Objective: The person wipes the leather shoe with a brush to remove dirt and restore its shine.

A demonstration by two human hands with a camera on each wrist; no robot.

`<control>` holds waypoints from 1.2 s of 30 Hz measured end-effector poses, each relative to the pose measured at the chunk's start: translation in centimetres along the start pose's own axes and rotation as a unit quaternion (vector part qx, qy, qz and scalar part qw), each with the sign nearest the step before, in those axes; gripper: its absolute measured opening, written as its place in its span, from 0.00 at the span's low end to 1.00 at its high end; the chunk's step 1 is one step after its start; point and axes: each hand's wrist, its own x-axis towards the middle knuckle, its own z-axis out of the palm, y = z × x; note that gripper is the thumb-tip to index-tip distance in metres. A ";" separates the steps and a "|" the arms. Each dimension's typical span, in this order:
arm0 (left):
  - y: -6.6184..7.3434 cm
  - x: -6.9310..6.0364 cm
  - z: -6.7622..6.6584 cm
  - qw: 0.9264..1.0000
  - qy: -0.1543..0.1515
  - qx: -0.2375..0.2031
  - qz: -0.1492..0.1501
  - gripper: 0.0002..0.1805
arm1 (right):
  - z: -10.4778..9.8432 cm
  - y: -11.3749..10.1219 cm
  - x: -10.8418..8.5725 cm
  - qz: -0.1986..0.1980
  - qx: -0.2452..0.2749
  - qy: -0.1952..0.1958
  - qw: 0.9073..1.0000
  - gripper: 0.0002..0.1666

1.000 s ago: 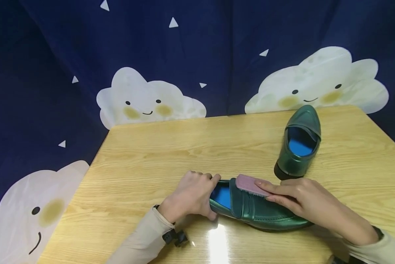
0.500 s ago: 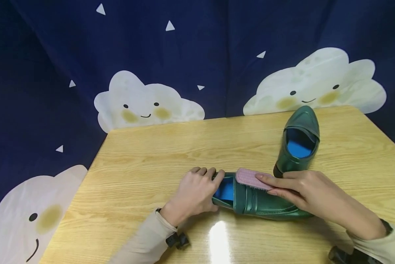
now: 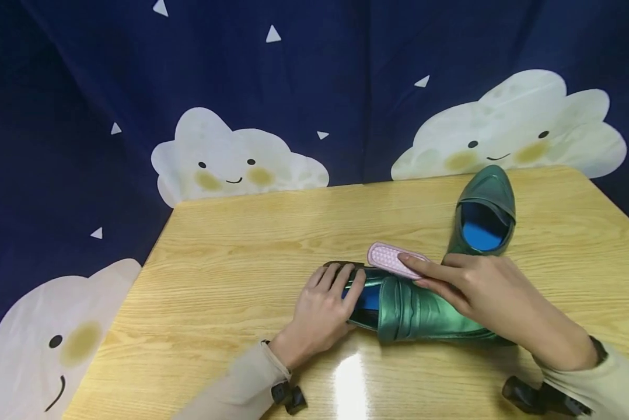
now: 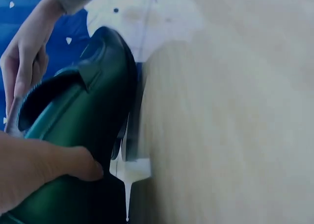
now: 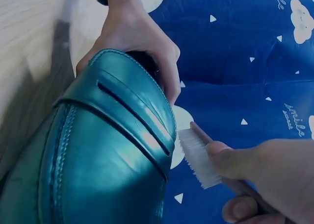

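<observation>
While the left hand grips the heel end of a green loafer, well in from the left edge of the table, the right hand pinches a pink brush at its upper; bristle contact hard to judge. Tabletop pale wood grain, white glare patch near the held loafer. Second loafer toward far right corner, toe to far edge. Beyond: navy cloth, printed clouds.

The left hand grips a green shoe, thumb along its side; the right hand holds a brush beside the opening. Beyond the tabletop's edge shows blue cloth.
</observation>
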 end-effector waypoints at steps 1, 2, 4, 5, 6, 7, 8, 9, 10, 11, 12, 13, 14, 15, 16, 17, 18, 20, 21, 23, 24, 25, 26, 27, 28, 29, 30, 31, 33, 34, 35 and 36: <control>0.2 -0.1 -0.2 1.000 -0.009 -0.004 -0.006 0.50 | 0.1 -0.1 0.1 0.001 0.000 -0.003 1.000 0.22; 0.3 -0.2 -0.4 1.000 -0.020 -0.011 -0.013 0.50 | 0.1 -0.2 0.1 0.001 0.000 -0.005 1.000 0.22; 0.5 -0.5 -1.0 0.998 -0.049 -0.040 -0.028 0.51 | 0.2 -0.4 0.2 0.004 0.003 -0.013 1.000 0.23; 0.5 -0.7 -1.4 0.995 -0.064 -0.064 -0.036 0.51 | 0.3 -0.5 0.1 0.004 0.005 -0.016 1.000 0.22; 0.4 -0.9 -1.8 0.991 -0.079 -0.099 -0.047 0.51 | 0.4 -0.6 0.1 0.004 0.008 -0.021 1.000 0.22; 0.1 -1.2 -2.1 0.984 -0.091 -0.143 -0.061 0.51 | 0.5 -0.7 0.1 0.003 0.010 -0.024 1.000 0.22; -0.2 -1.4 -2.4 0.972 -0.102 -0.196 -0.079 0.50 | 0.6 -0.8 0.1 0.002 0.012 -0.025 1.000 0.22; -0.7 -1.7 -2.6 0.955 -0.114 -0.254 -0.098 0.48 | 0.8 -1.0 0.0 0.000 0.013 -0.025 1.000 0.21; -1.1 -2.1 -2.6 0.936 -0.122 -0.309 -0.114 0.47 | 1.0 -1.1 0.0 -0.004 0.016 -0.024 1.000 0.21; -1.7 -2.4 -2.6 0.916 -0.130 -0.356 -0.127 0.47 | 1.2 -1.3 0.0 -0.008 0.018 -0.022 1.000 0.21; -2.2 -2.7 -2.4 0.899 -0.139 -0.393 -0.134 0.47 | 1.4 -1.5 0.0 -0.013 0.021 -0.020 0.999 0.21; -2.7 -3.0 -2.2 0.886 -0.150 -0.418 -0.133 0.48 | 1.6 -1.7 0.0 -0.018 0.023 -0.015 0.999 0.21; -3.1 -3.4 -2.0 0.878 -0.166 -0.431 -0.126 0.51 | 1.8 -1.9 -0.1 -0.022 0.023 -0.012 0.999 0.22; -3.5 -3.6 -1.7 0.874 -0.182 -0.435 -0.115 0.54 | 2.0 -2.0 -0.1 -0.025 0.022 -0.008 0.999 0.22; -4.0 -3.9 -1.5 0.874 -0.195 -0.434 -0.102 0.57 | 2.0 -2.1 -0.1 -0.026 0.022 -0.005 0.999 0.23; -4.3 -4.1 -1.2 0.874 -0.213 -0.426 -0.092 0.61 | 2.1 -2.3 -0.2 -0.026 0.021 -0.003 0.999 0.24; -4.7 -4.3 -1.1 0.874 -0.230 -0.419 -0.085 0.65 | 2.0 -2.4 -0.2 -0.026 0.020 -0.002 0.999 0.26; -5.2 -4.7 -0.9 0.874 -0.262 -0.401 -0.084 0.70 | 2.0 -2.7 -0.2 -0.025 0.016 -0.006 1.000 0.27; -5.3 -4.8 -0.9 0.874 -0.275 -0.391 -0.089 0.71 | 1.9 -3.0 -0.1 -0.025 0.014 -0.011 1.000 0.28; -5.4 -5.0 -1.0 0.879 -0.295 -0.362 -0.097 0.70 | 2.0 -3.6 0.1 -0.029 0.010 -0.022 0.999 0.28; -5.3 -5.0 -1.1 0.882 -0.301 -0.350 -0.100 0.69 | 2.0 -4.0 0.3 -0.031 0.004 -0.028 0.999 0.28; -5.2 -5.0 -1.2 0.887 -0.305 -0.332 -0.099 0.68 | 2.1 -4.3 0.5 -0.032 -0.001 -0.035 0.999 0.27; -5.0 -5.0 -1.3 0.892 -0.308 -0.316 -0.100 0.67 | 2.2 -4.7 0.7 -0.033 -0.007 -0.041 0.999 0.26; -4.8 -5.0 -1.4 0.896 -0.311 -0.301 -0.102 0.67 | 2.3 -5.2 0.9 -0.031 -0.012 -0.050 0.998 0.23; -4.6 -4.9 -1.5 0.899 -0.315 -0.287 -0.104 0.66 | 2.4 -5.6 1.2 -0.029 -0.019 -0.056 0.998 0.20; -4.4 -4.9 -1.6 0.902 -0.317 -0.274 -0.104 0.66 | 2.6 -6.0 1.4 -0.026 -0.028 -0.064 0.997 0.19; -4.2 -4.8 -1.7 0.905 -0.319 -0.261 -0.104 0.66 | 2.6 -6.4 1.7 -0.021 -0.033 -0.079 0.996 0.19; -4.0 -4.8 -1.7 0.907 -0.323 -0.249 -0.105 0.67 | 2.8 -6.9 1.9 -0.016 -0.038 -0.094 0.995 0.21; -3.7 -4.7 -1.9 0.910 -0.325 -0.232 -0.110 0.67 | 2.9 -7.7 2.2 -0.005 -0.047 -0.121 0.992 0.26; -3.6 -4.7 -1.9 0.912 -0.326 -0.222 -0.110 0.67 | 3.0 -7.9 2.3 -0.003 -0.050 -0.128 0.991 0.26; -3.6 -4.7 -2.0 0.916 -0.326 -0.210 -0.108 0.67 | 3.0 -8.1 2.4 -0.001 -0.053 -0.137 0.989 0.26; -3.5 -4.6 -2.1 0.918 -0.326 -0.198 -0.105 0.67 | 3.0 -8.3 2.4 -0.001 -0.053 -0.143 0.988 0.27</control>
